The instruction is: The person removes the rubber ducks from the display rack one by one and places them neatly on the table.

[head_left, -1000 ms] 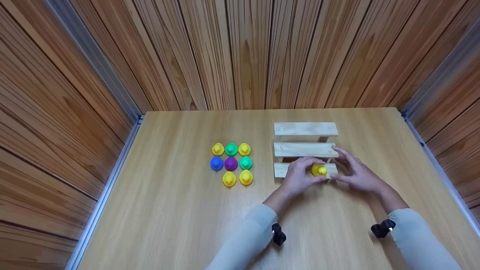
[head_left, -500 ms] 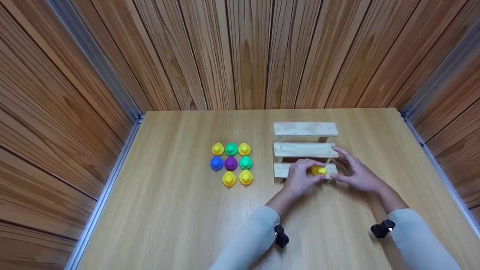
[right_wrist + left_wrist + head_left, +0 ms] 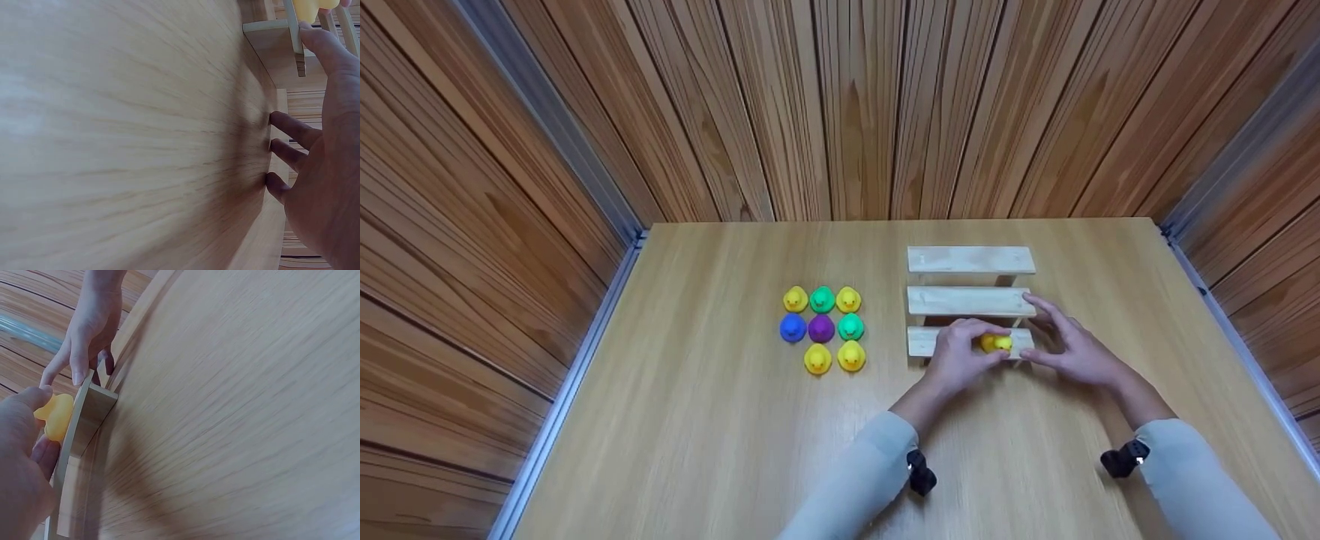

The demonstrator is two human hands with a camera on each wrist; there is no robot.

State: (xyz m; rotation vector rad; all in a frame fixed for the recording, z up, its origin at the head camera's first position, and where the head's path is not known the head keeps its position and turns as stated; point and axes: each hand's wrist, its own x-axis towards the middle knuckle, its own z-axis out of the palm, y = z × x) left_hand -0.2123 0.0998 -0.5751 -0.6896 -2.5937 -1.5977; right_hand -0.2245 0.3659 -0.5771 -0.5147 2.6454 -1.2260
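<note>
A yellow rubber duck (image 3: 997, 343) sits on the lowest plank (image 3: 921, 342) of a three-tier wooden stand, toward its right end. My left hand (image 3: 960, 352) reaches in from the left and pinches the duck between thumb and fingers; the left wrist view shows the duck (image 3: 59, 417) right at the plank's surface. At the stand's right end is my right hand (image 3: 1072, 349), fingers spread, its thumb at the lowest plank and a fingertip at the middle plank (image 3: 964, 301). Beneath, the other right fingers (image 3: 293, 128) reach down to the tabletop.
Left of the stand, several small ducks stand in rows, among them a blue duck (image 3: 793, 328), a purple duck (image 3: 821, 328) and a green duck (image 3: 823, 299). The top plank (image 3: 971, 259) is farthest back. Wood-panelled walls (image 3: 855, 112) enclose the table (image 3: 697, 420).
My left hand has shifted slightly right around the duck, and the duck has turned a little to the right between its fingers. The right hand stays at the stand's end.
</note>
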